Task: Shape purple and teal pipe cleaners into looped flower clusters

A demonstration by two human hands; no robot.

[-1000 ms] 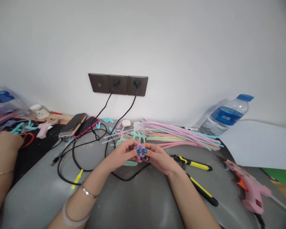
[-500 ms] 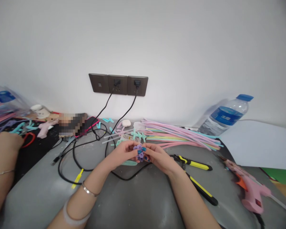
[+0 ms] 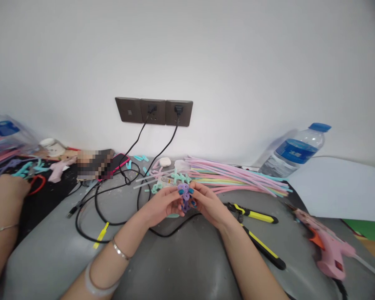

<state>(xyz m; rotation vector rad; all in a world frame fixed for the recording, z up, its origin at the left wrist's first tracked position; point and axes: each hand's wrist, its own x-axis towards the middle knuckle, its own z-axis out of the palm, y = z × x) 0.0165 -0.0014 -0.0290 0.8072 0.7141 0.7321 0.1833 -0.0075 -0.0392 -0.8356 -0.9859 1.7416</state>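
Between my two hands is a small purple pipe-cleaner piece, bent into several loops. My left hand pinches its left side, thumb on top, fingers curled behind. From the right, my right hand grips the same piece between thumb and fingers. Some of the purple loops are hidden by the fingertips. Just beyond the hands lie mint-green twisted pipe-cleaner pieces. A bundle of pastel pipe cleaners stretches away to the right behind them. Yellow-and-black pliers lie beside my right forearm.
A pink glue gun rests at the right, near a water bottle and white paper. Black cables loop across the left side. Another person's hand is at the far left near red-handled scissors.
The purple piece has turned and sits slightly higher, with more of its loops showing. Both hands have shifted their fingers around it. The pliers and glue gun have stayed put.
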